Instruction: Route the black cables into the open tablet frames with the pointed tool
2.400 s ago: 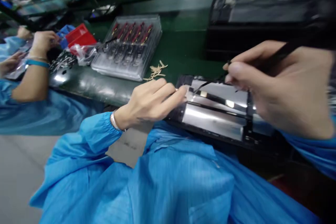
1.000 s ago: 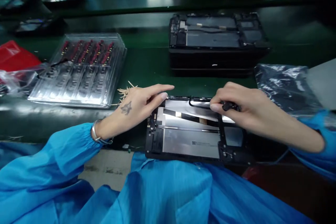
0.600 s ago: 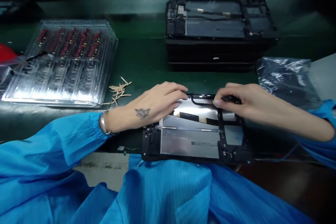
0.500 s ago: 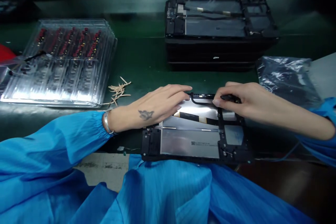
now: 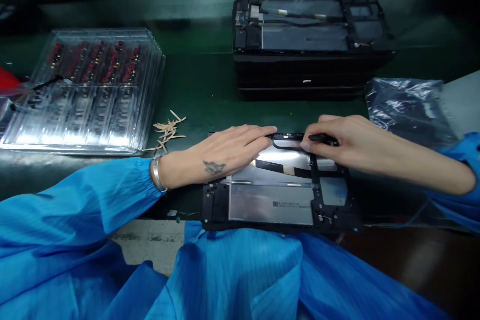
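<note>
A black-framed tablet assembly (image 5: 270, 205) with a silver back panel lies at the table's front edge, close to my body. My left hand (image 5: 236, 152) rests palm down on its upper left part, fingers stretched out towards a thin black cable (image 5: 283, 146) along the far edge. My right hand (image 5: 330, 137) is closed over the far right part of the frame, near the cable's right end. Between its fingers is a small dark tool (image 5: 322, 138); its tip is hidden. A black ribbon cable (image 5: 275, 166) with tan tape crosses the silver panel.
A stack of similar black-framed assemblies (image 5: 311, 72) stands at the back. On the left are stacked clear plastic trays (image 5: 80, 120) holding small circuit parts. Thin beige strips (image 5: 167, 132) lie beside them. A shiny dark plastic bag (image 5: 407, 105) is at the right.
My right hand has moved slightly left along the far edge with the dark tool. My left hand has shifted a little to the right.
</note>
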`<state>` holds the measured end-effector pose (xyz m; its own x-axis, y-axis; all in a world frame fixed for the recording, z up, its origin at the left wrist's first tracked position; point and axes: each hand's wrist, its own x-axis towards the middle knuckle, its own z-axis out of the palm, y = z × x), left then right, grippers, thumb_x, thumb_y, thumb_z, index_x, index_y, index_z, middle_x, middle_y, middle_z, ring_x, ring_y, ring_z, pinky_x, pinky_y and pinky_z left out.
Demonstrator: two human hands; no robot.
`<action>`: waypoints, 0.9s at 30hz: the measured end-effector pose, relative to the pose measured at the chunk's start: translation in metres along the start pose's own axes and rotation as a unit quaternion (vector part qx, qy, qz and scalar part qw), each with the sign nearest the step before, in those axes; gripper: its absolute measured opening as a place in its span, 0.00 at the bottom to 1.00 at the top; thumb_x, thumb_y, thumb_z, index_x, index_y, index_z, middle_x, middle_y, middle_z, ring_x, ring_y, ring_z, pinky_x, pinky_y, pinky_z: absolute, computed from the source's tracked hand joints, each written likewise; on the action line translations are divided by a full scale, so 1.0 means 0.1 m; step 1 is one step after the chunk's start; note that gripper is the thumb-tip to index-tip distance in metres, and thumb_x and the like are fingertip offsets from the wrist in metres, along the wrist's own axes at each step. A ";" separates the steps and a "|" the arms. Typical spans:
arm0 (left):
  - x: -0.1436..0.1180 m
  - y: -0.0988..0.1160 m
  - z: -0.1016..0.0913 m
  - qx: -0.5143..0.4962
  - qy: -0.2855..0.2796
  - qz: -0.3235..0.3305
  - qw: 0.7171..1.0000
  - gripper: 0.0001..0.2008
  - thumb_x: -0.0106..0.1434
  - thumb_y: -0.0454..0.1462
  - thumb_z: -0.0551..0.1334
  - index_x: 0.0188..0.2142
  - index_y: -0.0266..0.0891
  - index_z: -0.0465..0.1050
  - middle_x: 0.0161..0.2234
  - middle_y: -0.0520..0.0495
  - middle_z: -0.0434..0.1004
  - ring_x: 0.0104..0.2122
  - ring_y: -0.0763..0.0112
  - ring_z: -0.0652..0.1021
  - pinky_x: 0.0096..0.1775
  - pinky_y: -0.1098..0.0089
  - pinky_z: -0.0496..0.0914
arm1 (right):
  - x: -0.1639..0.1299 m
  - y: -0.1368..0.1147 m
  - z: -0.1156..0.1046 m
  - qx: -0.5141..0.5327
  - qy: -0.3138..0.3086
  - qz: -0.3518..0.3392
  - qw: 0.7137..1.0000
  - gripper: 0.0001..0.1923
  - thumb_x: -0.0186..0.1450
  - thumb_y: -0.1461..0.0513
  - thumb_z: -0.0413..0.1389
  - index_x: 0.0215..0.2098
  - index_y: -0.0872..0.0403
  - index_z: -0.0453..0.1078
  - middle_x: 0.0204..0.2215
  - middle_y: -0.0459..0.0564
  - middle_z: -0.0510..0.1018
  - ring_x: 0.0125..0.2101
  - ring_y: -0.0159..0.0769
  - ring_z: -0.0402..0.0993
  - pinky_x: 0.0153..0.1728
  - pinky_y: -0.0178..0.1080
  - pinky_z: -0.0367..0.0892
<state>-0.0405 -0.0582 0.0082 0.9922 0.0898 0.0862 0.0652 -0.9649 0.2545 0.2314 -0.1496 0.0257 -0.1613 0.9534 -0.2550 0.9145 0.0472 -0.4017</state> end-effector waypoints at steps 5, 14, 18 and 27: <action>0.02 -0.03 0.03 0.040 -0.008 0.019 0.999 0.17 0.76 0.30 0.47 0.59 0.31 0.66 0.71 0.34 0.60 0.66 0.56 0.69 0.64 0.56 0.70 | 0.00 0.02 0.00 0.000 -0.008 0.007 1.000 0.22 0.66 0.46 0.49 0.37 0.51 0.79 0.30 0.52 0.74 0.26 0.38 0.70 0.29 0.40 0.60; 0.05 -0.07 0.08 0.104 -0.005 0.049 0.993 0.15 0.78 0.32 0.48 0.57 0.30 0.68 0.69 0.34 0.64 0.64 0.55 0.71 0.61 0.57 0.72 | 0.01 0.05 0.00 0.015 -0.003 0.007 1.000 0.24 0.66 0.44 0.50 0.36 0.53 0.78 0.29 0.52 0.74 0.25 0.37 0.70 0.28 0.40 0.59; 0.04 -0.11 0.09 0.111 0.013 0.067 0.991 0.17 0.77 0.30 0.48 0.59 0.29 0.67 0.67 0.34 0.67 0.64 0.55 0.72 0.61 0.58 0.73 | 0.01 0.02 -0.03 0.027 0.008 0.009 1.000 0.23 0.66 0.45 0.50 0.33 0.54 0.75 0.29 0.52 0.75 0.25 0.37 0.70 0.28 0.40 0.59; 0.04 -0.14 0.07 0.123 0.022 0.087 0.988 0.21 0.77 0.30 0.49 0.66 0.29 0.64 0.67 0.33 0.68 0.63 0.55 0.74 0.61 0.56 0.74 | -0.03 -0.03 0.02 -0.031 0.018 0.006 0.999 0.19 0.68 0.50 0.50 0.32 0.53 0.74 0.27 0.49 0.72 0.23 0.33 0.66 0.29 0.39 0.55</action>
<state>-0.0368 -0.0459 -0.0023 0.9855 -0.0783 0.1506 -0.0779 -0.9969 -0.0085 0.2283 -0.1535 0.0259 -0.1385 0.9640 -0.2269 0.9379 0.0541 -0.3427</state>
